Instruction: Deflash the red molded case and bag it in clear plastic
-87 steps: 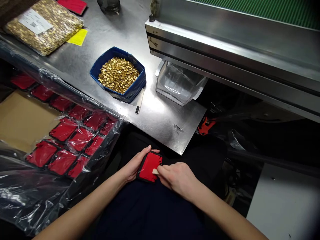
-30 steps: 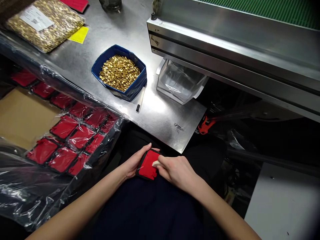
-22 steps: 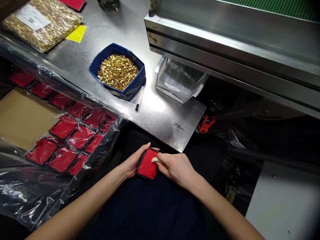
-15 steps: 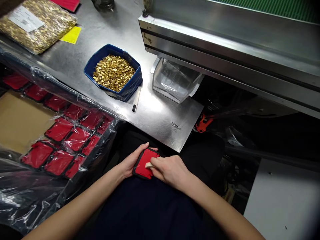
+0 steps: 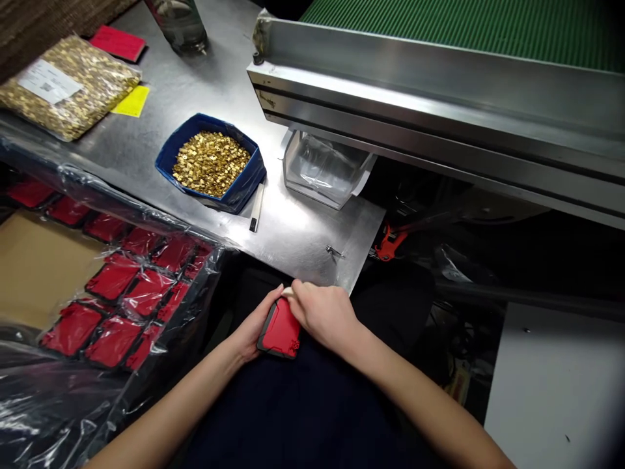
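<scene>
In my lap area, my left hand (image 5: 256, 329) is closed round the left side of a red rectangular case with a black rim (image 5: 280, 329). My right hand (image 5: 325, 312) pinches a short cream-coloured stick (image 5: 288, 292) against the case's upper edge. Most of that stick is hidden in my fingers. Beyond the hands, on the metal table (image 5: 297, 241), lie a small metal piece (image 5: 334, 252) and a thin white stick with a black end (image 5: 256, 208). A blue bin (image 5: 173, 137) there holds many small brass-coloured parts (image 5: 212, 163).
On the left, a plastic-lined crate (image 5: 195, 228) contains several red cases (image 5: 110, 277). A bag of brass-coloured parts (image 5: 73, 85), a glass container (image 5: 180, 29) and a clear bin (image 5: 325, 169) stand farther off. A conveyor rail (image 5: 415, 124) crosses the upper right.
My right hand has moved up from the middle of the case to its upper edge with the cream stick. The case sits turned differently in my left hand. The camera view has shifted.
</scene>
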`<action>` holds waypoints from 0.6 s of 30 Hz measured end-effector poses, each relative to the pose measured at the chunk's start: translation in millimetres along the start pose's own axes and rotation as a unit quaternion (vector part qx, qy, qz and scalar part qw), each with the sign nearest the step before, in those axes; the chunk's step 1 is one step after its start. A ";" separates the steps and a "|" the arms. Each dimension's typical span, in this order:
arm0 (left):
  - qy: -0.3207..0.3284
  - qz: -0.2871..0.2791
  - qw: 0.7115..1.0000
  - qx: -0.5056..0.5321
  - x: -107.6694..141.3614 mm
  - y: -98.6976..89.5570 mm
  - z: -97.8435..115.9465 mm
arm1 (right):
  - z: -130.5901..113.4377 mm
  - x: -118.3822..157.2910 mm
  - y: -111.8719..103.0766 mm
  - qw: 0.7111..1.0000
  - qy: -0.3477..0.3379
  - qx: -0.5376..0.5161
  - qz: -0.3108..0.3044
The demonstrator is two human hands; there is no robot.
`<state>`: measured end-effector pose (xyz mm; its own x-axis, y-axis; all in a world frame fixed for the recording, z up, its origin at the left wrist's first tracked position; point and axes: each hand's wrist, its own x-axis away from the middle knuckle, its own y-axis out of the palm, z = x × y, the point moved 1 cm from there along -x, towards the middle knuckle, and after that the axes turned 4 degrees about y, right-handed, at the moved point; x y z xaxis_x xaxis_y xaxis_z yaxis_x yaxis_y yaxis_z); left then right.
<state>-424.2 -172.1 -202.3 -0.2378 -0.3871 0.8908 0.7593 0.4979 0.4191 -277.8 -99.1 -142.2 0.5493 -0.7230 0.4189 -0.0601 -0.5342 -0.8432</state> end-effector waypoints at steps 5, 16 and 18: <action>0.003 -0.037 0.999 0.024 4.2 1.2 1.8 | 10.7 -47.6 -19.2 0.987 0.122 -0.086 0.065; 0.011 -0.179 0.979 0.099 4.1 -22.2 -2.8 | 202.4 7.4 -10.7 0.927 0.294 0.096 0.212; 0.006 -0.182 0.979 0.095 3.0 -20.6 -2.9 | 232.9 13.0 3.3 0.946 0.247 0.118 0.176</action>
<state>-438.8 -185.8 -208.7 -0.4633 -0.5746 0.6747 0.4993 0.4597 0.7344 -76.7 -8.3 -218.1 0.0692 -0.9853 0.1564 0.0527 -0.1529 -0.9868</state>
